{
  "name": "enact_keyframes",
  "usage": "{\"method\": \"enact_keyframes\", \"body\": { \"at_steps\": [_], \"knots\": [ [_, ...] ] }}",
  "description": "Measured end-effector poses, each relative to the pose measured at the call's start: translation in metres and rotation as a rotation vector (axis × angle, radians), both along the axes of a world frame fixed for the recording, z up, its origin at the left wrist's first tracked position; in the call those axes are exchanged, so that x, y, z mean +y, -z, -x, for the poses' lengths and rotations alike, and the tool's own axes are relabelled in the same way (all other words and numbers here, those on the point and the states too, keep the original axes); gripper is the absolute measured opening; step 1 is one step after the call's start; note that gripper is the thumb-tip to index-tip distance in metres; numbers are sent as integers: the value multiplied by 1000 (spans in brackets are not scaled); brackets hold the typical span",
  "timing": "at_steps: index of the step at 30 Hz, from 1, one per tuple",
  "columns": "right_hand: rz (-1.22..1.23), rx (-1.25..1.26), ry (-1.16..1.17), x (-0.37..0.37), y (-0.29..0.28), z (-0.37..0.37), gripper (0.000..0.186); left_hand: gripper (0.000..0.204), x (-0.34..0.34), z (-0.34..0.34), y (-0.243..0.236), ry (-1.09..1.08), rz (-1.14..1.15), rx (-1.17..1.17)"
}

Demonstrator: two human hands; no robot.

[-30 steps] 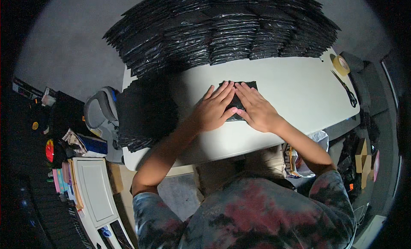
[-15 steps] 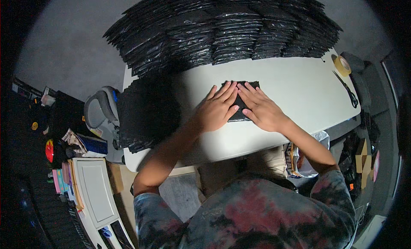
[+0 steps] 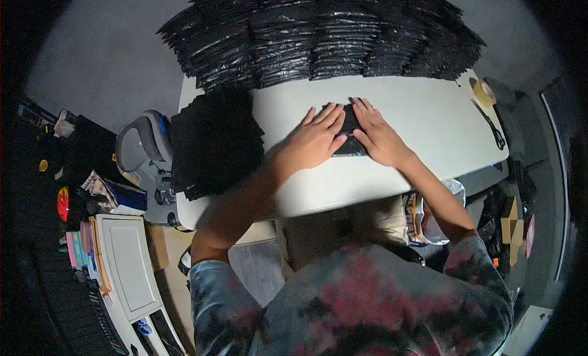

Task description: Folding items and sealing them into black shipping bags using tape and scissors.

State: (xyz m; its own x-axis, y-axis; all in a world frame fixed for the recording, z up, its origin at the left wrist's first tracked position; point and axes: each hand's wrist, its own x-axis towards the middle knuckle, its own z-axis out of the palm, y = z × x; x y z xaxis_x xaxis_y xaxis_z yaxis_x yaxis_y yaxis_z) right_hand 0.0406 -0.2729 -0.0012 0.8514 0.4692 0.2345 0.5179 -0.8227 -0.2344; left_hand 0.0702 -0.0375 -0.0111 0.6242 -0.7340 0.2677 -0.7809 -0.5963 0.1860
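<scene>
A folded black plastic packet (image 3: 350,146) lies flat near the front edge of the white table (image 3: 429,120). Pressed on its left side is my left hand (image 3: 314,138), fingers stretched out and slightly spread. My right hand (image 3: 383,135) rests flat on its right side, thumb pointing inward. Between the two hands a strip of shiny black film shows; the rest of the packet is covered. To the left of my left hand stands a dark pile of black plastic packets (image 3: 214,144). Rows of stacked black packets (image 3: 343,40) fill the far side of the table.
At the table's right end are a roll of tan tape (image 3: 484,93) and black scissors (image 3: 492,128). A grey chair (image 3: 144,147) stands left of the table, near a white cabinet (image 3: 130,264). Below the right edge sits a plastic bag (image 3: 432,224).
My hands have drawn apart on the packet, baring more of its middle. The right hand has shifted to the right. The whole view has tilted a little.
</scene>
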Motion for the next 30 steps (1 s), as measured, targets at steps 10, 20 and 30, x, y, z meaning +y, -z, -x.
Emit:
{"method": "enact_keyframes", "body": {
  "at_steps": [10,20,30],
  "knots": [
    [164,87,109,7,-12,-2,65,62,1,0,6,-7,15,38],
    [134,117,57,12,1,-15,65,60,-2,0,1,-34,-71,55],
    [-71,70,-72,-19,-4,2,59,59,3,-1,2,9,-46,29]
  ]
}}
